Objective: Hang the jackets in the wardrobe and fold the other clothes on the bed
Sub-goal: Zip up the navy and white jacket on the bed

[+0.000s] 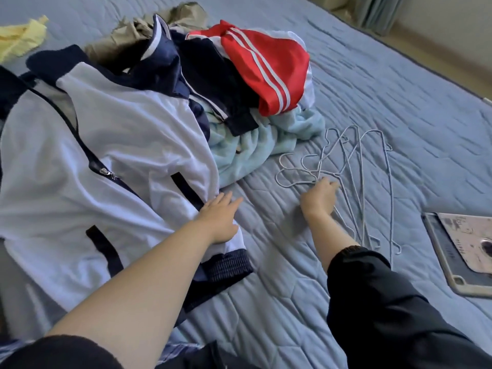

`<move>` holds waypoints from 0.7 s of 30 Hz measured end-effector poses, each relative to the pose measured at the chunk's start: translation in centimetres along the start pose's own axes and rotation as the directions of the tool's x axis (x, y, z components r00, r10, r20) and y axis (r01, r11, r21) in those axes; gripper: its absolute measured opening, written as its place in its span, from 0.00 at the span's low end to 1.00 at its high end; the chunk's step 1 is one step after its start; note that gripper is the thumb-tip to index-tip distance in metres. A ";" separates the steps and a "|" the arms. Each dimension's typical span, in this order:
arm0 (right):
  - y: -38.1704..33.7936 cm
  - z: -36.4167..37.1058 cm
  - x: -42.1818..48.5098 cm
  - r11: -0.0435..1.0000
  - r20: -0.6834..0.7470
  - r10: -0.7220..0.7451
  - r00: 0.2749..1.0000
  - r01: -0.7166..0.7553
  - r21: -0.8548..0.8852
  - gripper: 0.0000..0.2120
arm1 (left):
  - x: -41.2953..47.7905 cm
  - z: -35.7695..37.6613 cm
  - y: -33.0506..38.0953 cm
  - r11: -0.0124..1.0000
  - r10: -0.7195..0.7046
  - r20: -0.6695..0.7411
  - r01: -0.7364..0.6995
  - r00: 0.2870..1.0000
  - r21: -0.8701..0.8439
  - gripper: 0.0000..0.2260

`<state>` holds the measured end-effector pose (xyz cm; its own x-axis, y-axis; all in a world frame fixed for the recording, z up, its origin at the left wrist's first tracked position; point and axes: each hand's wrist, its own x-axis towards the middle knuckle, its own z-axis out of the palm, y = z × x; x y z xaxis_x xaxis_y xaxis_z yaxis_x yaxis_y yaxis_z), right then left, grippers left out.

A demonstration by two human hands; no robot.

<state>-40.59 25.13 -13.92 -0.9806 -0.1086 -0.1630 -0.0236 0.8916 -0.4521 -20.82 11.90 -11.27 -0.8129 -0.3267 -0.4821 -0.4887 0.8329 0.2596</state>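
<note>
From the head view, a big white jacket (119, 155) with dark blue edges lay spread out on the left side of the blue bed (372, 89). Its zip (106, 172) was part way down the front. The left hand (218, 219) rested on the jacket's lower right edge, just above the dark blue waistband. Its grip was open, with the fingers straight and flat, and it held nothing. Behind the jacket sat a pile of other clothes. A dark blue top (207, 73) was in the middle, touching the jacket. A red top with white stripes (266, 67) lay on the right of the pile. A soft light blue cloth (255, 147) was under them, at the front. A tan piece (127, 35) stuck out at the back. A yellow cloth (21, 35) lay by itself, well apart, near the top left corner. To the right of the pile, some thin wire hangers (356, 155) lay flat on the bed in a loose bunch. The right hand (319, 195) reached out in a black sleeve (386, 302), and its fingers were on the hangers where the hooks join. That hand was a bit blurry, so I could not tell if its grip had hold of a hanger or only touched it. A tablet (458, 251) in a case lay at the right edge of the bed, near the hangers.
</note>
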 end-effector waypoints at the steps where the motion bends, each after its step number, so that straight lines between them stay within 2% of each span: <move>1: -0.2 0.2 -0.5 1.000 -0.005 -0.020 1.000 0.020 0.019 0.14 | -0.2 0.0 -0.3 1.000 0.000 -0.007 -0.001 1.000 -0.020 0.31; 3: -0.8 0.6 -1.8 0.997 -0.023 -0.044 0.999 0.046 0.070 0.12 | -0.5 -0.1 -0.9 0.998 0.001 -0.019 -0.002 1.000 -0.065 0.31; 7: -3.1 0.8 -3.8 0.969 -0.047 -0.018 0.999 0.029 0.246 0.16 | -1.3 -0.1 -1.8 0.994 -0.002 -0.050 -0.004 0.999 -0.114 0.30; 10: -5.2 0.2 -4.9 0.908 -0.064 0.021 0.998 0.008 0.420 0.17 | -1.7 -0.2 -2.4 0.991 -0.012 -0.058 0.004 0.998 -0.136 0.28; 13: -7.0 -1.2 -5.7 0.835 -0.160 0.018 0.987 0.073 0.545 0.17 | -2.3 -0.6 -2.8 0.978 -0.025 -0.060 0.012 0.998 -0.207 0.26; 17: -10.2 -2.7 -7.4 0.727 -0.285 -0.105 0.953 0.269 0.632 0.18 | -3.1 -1.4 -3.1 0.921 -0.109 -0.028 0.090 0.994 -0.379 0.23; 19: -12.2 -3.2 -8.6 0.673 -0.254 -0.163 0.953 0.296 0.678 0.20 | -3.3 -2.2 -3.0 0.878 -0.147 -0.011 0.126 0.989 -0.462 0.20; 21: -14.2 -3.3 -9.9 0.606 -0.221 -0.206 0.953 0.301 0.736 0.17 | -3.6 -3.2 -3.0 0.834 -0.161 -0.014 0.128 0.987 -0.537 0.17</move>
<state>-31.21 15.02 -2.99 -0.9729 -0.1901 0.1314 -0.1668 0.1843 -0.9686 -17.46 9.15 -7.68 -0.7280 -0.4624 -0.5062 -0.6820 0.4128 0.6038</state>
